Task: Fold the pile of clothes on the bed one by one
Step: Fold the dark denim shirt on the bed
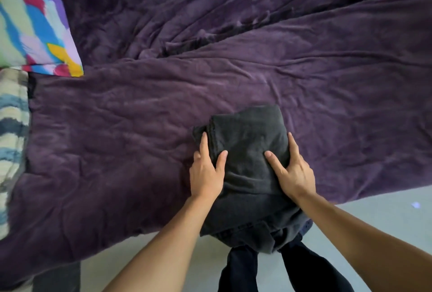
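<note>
A dark grey folded garment [247,137] is seen at the near edge of the bed, which is covered with a purple blanket [117,139]. Its long axis runs away from the person. The far end lies flat on the blanket, and the near end is draped over the bed's edge towards the person's dark trouser legs [240,268].

The bundle is flanked by both hands. The left hand [205,174] is set against its left side and the right hand [294,174] against its right side. Each thumb is spread onto the top face and each forefinger is laid straight along a side edge. Nothing is pinched by the fingers that can be seen; whether the hidden fingers are tucked beneath cannot be told.

The garment lies directly between the two hands, and neither hand is nearer than the other. A final press or a two-handed lift is judged to be the step in hand. Because the near end overhangs, it may sag or unfold if the bundle is raised by its sides alone.

A multicoloured pillow [35,23] is seen at the far left, a striped cloth [11,116] below it, and pale floor [385,203] at the right. No further clothes are shown.
</note>
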`<action>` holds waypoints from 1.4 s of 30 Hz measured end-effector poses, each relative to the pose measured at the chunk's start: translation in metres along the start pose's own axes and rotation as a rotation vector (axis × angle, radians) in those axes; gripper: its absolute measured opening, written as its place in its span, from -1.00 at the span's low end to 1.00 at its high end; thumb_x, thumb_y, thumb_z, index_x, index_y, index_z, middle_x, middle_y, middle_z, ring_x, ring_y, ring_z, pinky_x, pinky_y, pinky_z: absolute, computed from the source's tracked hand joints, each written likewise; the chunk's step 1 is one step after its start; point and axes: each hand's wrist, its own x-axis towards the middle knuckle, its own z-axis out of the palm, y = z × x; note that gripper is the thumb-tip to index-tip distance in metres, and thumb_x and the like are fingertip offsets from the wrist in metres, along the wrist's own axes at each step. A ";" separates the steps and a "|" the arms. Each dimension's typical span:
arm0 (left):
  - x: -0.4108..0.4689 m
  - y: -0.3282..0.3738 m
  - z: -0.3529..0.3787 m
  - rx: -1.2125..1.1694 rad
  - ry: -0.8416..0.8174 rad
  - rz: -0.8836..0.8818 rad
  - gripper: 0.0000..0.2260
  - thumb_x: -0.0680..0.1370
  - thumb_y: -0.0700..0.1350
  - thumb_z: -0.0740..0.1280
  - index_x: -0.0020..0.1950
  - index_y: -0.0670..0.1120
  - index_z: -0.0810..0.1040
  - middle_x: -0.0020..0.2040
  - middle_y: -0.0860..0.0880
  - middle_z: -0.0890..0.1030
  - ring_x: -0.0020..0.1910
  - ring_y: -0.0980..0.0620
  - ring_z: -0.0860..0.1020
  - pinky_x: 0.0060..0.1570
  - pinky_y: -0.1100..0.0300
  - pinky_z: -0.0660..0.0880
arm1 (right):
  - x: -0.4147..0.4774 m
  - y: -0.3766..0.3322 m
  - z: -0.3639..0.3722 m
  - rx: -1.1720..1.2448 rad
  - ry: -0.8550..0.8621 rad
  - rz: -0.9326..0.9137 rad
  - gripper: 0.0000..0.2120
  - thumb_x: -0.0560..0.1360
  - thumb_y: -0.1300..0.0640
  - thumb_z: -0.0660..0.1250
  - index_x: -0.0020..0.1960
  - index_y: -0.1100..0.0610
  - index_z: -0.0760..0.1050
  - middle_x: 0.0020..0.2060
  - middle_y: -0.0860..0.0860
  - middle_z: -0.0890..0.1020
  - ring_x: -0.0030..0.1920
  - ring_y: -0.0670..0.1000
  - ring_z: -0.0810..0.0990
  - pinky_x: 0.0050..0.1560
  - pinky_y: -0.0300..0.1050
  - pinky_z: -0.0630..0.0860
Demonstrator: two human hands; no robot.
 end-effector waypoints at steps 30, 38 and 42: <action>-0.188 0.583 0.198 -0.142 -0.174 0.588 -0.40 0.55 0.19 0.24 0.53 0.03 0.17 0.37 -0.07 0.47 0.30 -0.11 0.47 0.19 0.05 0.41 | -0.010 0.279 -0.574 0.057 0.486 0.042 -0.26 0.32 -0.60 -0.08 0.43 -0.44 -0.16 0.30 0.01 0.43 0.19 0.21 0.53 0.16 0.07 0.46; -0.146 0.696 0.264 -0.178 -0.252 0.546 -0.42 0.55 0.18 0.24 0.52 0.07 0.17 0.33 -0.08 0.50 0.27 -0.12 0.48 0.21 0.03 0.41 | 0.083 0.316 -0.670 0.015 0.454 0.106 -0.27 0.34 -0.58 -0.05 0.44 -0.42 -0.11 0.32 0.02 0.43 0.26 0.15 0.49 0.25 0.11 0.43; -0.120 0.753 0.285 -0.193 -0.277 0.465 -0.42 0.57 0.17 0.22 0.53 0.05 0.13 0.34 -0.10 0.47 0.28 -0.13 0.47 0.21 0.04 0.38 | 0.140 0.319 -0.727 0.018 0.405 0.087 -0.27 0.34 -0.58 0.00 0.45 -0.40 -0.05 0.33 0.05 0.43 0.28 0.15 0.47 0.24 0.04 0.39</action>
